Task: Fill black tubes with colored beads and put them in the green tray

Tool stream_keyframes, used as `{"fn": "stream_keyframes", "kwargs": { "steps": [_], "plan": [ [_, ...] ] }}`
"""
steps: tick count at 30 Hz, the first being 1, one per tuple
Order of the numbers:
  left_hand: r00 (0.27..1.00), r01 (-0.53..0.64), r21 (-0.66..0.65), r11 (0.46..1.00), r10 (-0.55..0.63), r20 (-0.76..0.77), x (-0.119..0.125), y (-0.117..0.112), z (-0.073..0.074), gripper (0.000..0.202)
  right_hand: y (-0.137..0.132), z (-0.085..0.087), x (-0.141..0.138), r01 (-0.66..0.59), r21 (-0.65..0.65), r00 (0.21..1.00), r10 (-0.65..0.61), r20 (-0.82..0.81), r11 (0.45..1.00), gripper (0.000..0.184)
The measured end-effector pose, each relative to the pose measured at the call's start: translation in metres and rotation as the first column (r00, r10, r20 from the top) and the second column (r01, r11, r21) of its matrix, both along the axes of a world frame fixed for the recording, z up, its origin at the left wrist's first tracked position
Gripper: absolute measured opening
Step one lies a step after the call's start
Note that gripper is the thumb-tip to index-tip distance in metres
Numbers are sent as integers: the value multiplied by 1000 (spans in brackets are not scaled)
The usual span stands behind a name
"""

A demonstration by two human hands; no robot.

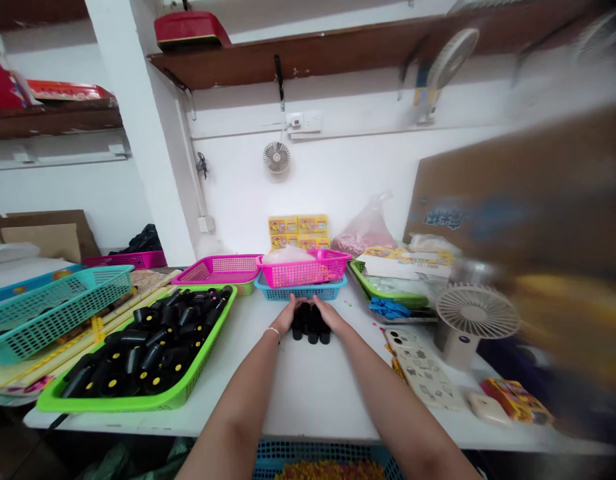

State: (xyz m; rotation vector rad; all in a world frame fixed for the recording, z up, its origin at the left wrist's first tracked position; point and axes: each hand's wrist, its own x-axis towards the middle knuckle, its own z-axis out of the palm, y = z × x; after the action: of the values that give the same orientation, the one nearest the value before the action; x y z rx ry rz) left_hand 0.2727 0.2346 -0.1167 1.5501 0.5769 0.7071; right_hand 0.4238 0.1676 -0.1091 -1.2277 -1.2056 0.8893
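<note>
A tight cluster of black plastic cylinders stands on the white table, in front of the stacked baskets. My left hand, with a light bracelet at the wrist, is curved round the cluster's left side. From the right, my right hand cups the same group. The fingertips of both hands come close together behind the cylinders and are partly hidden by them. To the left, a bright green basket holds many similar black cylinders, some with yellow dots on their ends.
Behind my hands, a pink basket sits on a blue basket. A small fan, a phone and a yellow-red box are on the right. A turquoise basket stands far left. Below the table edge is another blue basket.
</note>
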Motion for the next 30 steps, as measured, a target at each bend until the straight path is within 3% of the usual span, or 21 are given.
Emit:
{"fn": "stream_keyframes", "kwargs": {
  "steps": [5, 10, 17, 18, 20, 22, 23, 24, 26, 28, 30],
  "plan": [
    [999, 54, 3, 999, -54, -7, -19, -25, 11, 93, -32, 15, -1, -90, -66, 996, 89, -21, 994, 67],
    [991, 136, 32, 990, -136, -7, -44, -62, 23, 86, -67, 18, -12, -178, -108, 984, 178, -8, 978, 63],
    [994, 39, 126, 991, -25, -109, -73, -126, 19, 79, -115, 20, -24, -274, -144, 956, 285, 63, 951, 56],
    [992, 19, 150, 989, 0, -123, -78, -135, 19, 77, -123, 24, -25, -236, -124, 965, 247, 82, 964, 56],
    [988, -18, 176, 984, 45, -147, -91, -149, 20, 73, -145, 37, -28, -56, -22, 991, 58, 121, 998, 52],
    [983, -29, 203, 979, 65, -174, -106, -161, 24, 66, -172, 52, -34, 141, 143, 972, -165, 168, 980, 43],
    [979, -18, 227, 974, 63, -194, -113, -166, 27, 62, -187, 60, -39, 166, 205, 957, -207, 201, 965, 37],
    [975, -3, 263, 965, 60, -212, -119, -171, 29, 56, -202, 65, -46, 125, 219, 951, -180, 253, 968, 32],
    [969, 32, 368, 929, 60, -238, -127, -181, 32, 54, -229, 66, -65, -183, 78, 896, 133, 423, 980, 26],
    [965, 47, 489, 871, 87, -247, -129, -188, 31, 62, -247, 48, -89, -491, -184, 665, 503, 553, 851, 23],
    [955, 42, 578, 815, 137, -262, -124, -194, 28, 59, -256, 17, -112, -584, -365, 419, 654, 629, 725, 25]
  ]
}}
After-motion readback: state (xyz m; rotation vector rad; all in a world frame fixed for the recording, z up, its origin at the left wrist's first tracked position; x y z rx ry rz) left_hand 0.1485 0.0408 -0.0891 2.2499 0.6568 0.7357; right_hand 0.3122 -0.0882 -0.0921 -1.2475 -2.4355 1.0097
